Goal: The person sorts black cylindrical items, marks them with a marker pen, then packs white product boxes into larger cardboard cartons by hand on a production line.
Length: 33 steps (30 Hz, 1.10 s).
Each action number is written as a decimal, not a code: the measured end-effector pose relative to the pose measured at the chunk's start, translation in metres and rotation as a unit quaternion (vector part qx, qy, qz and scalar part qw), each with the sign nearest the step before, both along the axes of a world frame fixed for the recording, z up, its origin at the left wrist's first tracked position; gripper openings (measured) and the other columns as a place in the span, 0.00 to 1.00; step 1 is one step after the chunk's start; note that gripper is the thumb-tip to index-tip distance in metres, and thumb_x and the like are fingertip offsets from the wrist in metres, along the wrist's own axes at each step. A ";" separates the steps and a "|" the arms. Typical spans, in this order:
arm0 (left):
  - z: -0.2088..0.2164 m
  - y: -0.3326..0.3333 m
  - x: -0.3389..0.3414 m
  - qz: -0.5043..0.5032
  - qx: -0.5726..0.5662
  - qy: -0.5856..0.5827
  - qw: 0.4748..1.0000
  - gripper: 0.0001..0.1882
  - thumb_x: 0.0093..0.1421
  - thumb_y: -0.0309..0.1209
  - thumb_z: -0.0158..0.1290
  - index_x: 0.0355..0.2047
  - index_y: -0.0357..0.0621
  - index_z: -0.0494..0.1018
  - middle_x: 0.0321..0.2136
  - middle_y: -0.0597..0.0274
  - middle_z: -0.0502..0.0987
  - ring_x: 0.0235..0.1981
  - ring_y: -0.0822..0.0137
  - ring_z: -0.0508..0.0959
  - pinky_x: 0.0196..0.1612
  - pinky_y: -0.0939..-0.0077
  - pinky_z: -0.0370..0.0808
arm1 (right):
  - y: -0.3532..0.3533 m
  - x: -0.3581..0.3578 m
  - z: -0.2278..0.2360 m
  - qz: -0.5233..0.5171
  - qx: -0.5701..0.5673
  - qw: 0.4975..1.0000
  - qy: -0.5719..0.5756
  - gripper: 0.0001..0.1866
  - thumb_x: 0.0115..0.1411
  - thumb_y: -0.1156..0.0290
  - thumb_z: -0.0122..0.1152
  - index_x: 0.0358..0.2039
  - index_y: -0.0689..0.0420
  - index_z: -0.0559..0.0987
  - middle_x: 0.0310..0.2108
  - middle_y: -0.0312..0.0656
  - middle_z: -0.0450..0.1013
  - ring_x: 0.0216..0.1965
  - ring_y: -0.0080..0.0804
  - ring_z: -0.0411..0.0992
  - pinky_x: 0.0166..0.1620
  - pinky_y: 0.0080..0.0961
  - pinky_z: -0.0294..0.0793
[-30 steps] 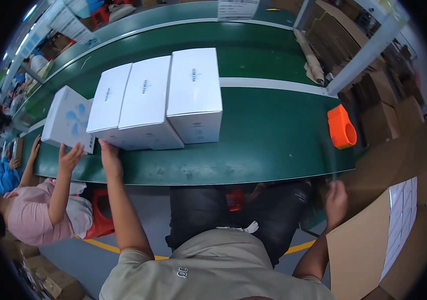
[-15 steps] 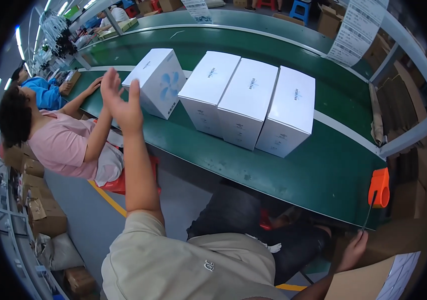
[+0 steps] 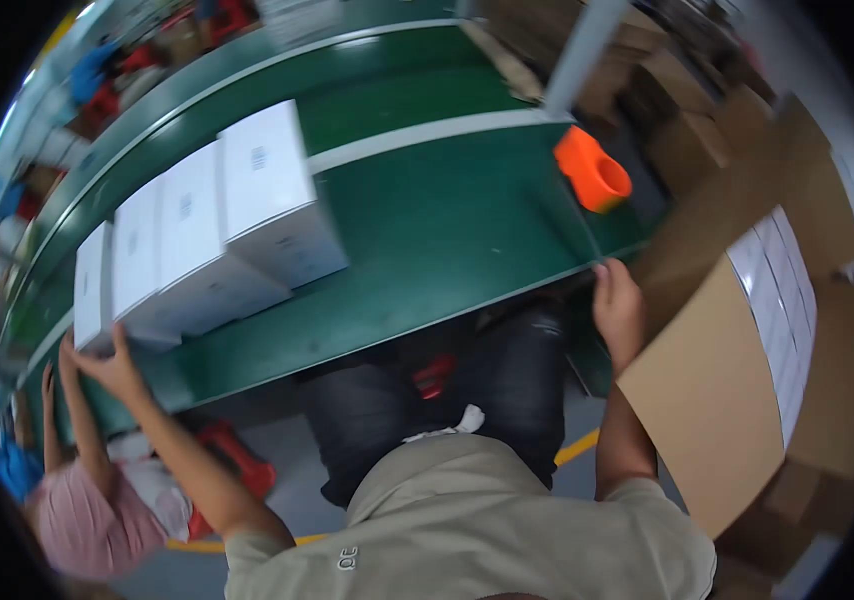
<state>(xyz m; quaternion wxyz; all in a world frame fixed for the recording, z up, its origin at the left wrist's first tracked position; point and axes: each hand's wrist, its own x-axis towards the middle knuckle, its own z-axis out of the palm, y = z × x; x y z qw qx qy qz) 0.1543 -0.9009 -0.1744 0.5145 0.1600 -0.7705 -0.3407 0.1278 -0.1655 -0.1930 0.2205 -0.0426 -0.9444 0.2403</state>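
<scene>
A row of several white cartons stands on the green worktable. The nearest-right carton is the largest in view. At the row's left end, my left hand has its fingers and thumb spread against the lower front of the end carton. By the table's front edge, my right hand pinches a thin dark stick-like tool; motion blur hides its exact kind. Its far end points toward an orange plastic holder with a round opening, at the table's right end.
A large open cardboard box with a white printed sheet stands close on my right. Beside my left arm sits a co-worker in a pink shirt, hands raised near the end carton. A grey post rises behind the orange holder.
The view has swung right. My left hand has come from in front of the separate carton to the row's left end, where that carton now stands against the others. The right hand still holds the tool.
</scene>
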 end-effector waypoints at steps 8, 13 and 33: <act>0.007 0.059 -0.035 -0.043 0.066 0.055 0.995 0.30 0.71 0.42 0.51 0.64 0.32 0.61 0.52 0.46 0.74 0.46 0.60 0.75 0.50 0.67 0.72 | 0.048 0.012 -0.026 -0.057 0.052 0.988 -0.136 0.13 0.72 0.65 0.51 0.37 0.62 0.76 0.25 0.52 0.74 0.26 0.51 0.74 0.30 0.37 0.70; 0.071 0.213 -0.023 -0.181 -0.143 0.196 0.953 0.24 0.71 0.38 0.46 0.58 0.30 0.68 0.52 0.40 0.75 0.53 0.48 0.76 0.60 0.55 0.71 | 0.045 0.015 -0.029 0.024 -0.299 0.940 -0.165 0.10 0.72 0.67 0.50 0.37 0.59 0.76 0.20 0.37 0.70 0.22 0.25 0.68 0.27 0.24 0.67; -0.013 0.533 -0.119 -0.642 -0.405 0.008 0.651 0.12 0.55 0.34 0.62 0.39 0.45 0.81 0.35 0.64 0.82 0.38 0.62 0.81 0.46 0.62 0.75 | 0.005 0.052 -0.004 0.058 0.088 0.994 -0.003 0.04 0.61 0.70 0.61 0.35 0.55 0.78 0.28 0.42 0.74 0.33 0.45 0.77 0.33 0.39 0.74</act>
